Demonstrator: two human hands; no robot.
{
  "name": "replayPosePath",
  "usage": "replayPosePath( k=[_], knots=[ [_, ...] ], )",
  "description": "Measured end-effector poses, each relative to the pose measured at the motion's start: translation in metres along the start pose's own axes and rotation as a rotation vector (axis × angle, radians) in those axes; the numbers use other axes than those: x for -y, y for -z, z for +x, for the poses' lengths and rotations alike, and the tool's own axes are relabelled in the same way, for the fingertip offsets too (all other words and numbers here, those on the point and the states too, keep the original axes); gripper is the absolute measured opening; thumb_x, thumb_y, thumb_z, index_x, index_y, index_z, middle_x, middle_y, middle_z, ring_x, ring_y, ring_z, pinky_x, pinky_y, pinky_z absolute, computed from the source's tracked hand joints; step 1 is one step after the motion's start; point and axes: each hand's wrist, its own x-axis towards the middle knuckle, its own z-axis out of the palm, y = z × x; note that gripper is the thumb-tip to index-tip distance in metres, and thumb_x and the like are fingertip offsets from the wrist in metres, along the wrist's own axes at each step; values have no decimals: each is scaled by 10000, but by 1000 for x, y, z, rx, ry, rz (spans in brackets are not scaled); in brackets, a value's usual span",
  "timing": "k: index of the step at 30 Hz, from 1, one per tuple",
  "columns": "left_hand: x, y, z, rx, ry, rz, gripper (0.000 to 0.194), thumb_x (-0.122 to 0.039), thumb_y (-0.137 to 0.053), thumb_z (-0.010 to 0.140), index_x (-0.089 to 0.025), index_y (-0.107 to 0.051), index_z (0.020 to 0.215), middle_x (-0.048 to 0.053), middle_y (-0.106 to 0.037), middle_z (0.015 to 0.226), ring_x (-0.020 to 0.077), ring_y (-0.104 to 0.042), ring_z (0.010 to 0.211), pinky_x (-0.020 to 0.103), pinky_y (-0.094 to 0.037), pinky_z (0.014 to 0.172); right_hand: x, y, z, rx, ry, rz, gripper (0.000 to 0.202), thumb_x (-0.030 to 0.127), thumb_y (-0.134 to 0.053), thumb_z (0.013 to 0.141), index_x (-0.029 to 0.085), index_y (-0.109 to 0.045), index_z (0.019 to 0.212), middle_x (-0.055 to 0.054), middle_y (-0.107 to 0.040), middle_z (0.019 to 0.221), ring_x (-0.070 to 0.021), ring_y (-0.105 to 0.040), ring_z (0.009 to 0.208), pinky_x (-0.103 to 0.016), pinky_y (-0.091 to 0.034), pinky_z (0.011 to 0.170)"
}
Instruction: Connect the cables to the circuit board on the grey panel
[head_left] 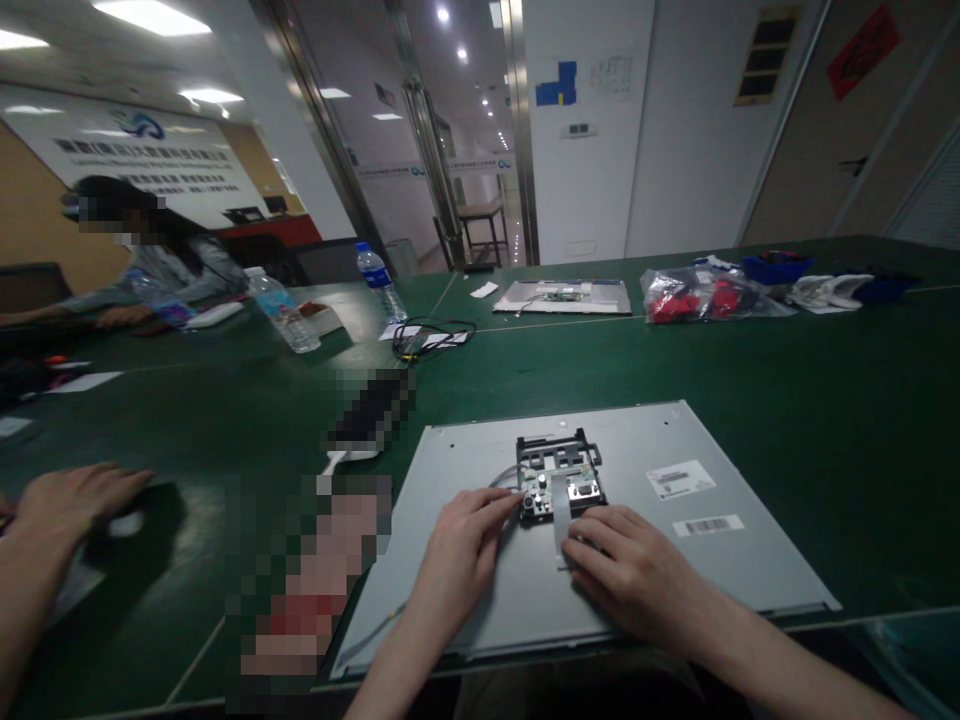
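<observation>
A flat silver display panel lies back side up on the green table in front of me. On its middle sits a small circuit board in a black plastic frame. My left hand has its fingers closed at the frame's left edge, by the board's round sockets. A grey flat ribbon cable runs from the board down onto the panel. My right hand has bent fingers pressed together at the cable's lower right side; the fingertips are partly hidden. Two white labels are stuck to the panel's right part.
Left of the panel lie two blurred-out items, one a long pinkish thing. Another person's hand rests at the left. Farther back are water bottles, a coiled black cable, a second panel and a plastic bag.
</observation>
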Motion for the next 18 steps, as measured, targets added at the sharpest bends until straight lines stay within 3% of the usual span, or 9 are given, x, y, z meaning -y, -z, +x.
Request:
replayPosePath(
  k=[18],
  knots=[
    [-5,2,1,-7,-5,-24,387,-70,-455,895,-230,-679,1167,71,-700,1138,223,-636,1030,400,-507,906,-1,-3,-1,-23,8,1,198,174,-565,914,165,-627,1102,-99,-668,1066,-235,-592,1007,-391,-504,854]
  ],
)
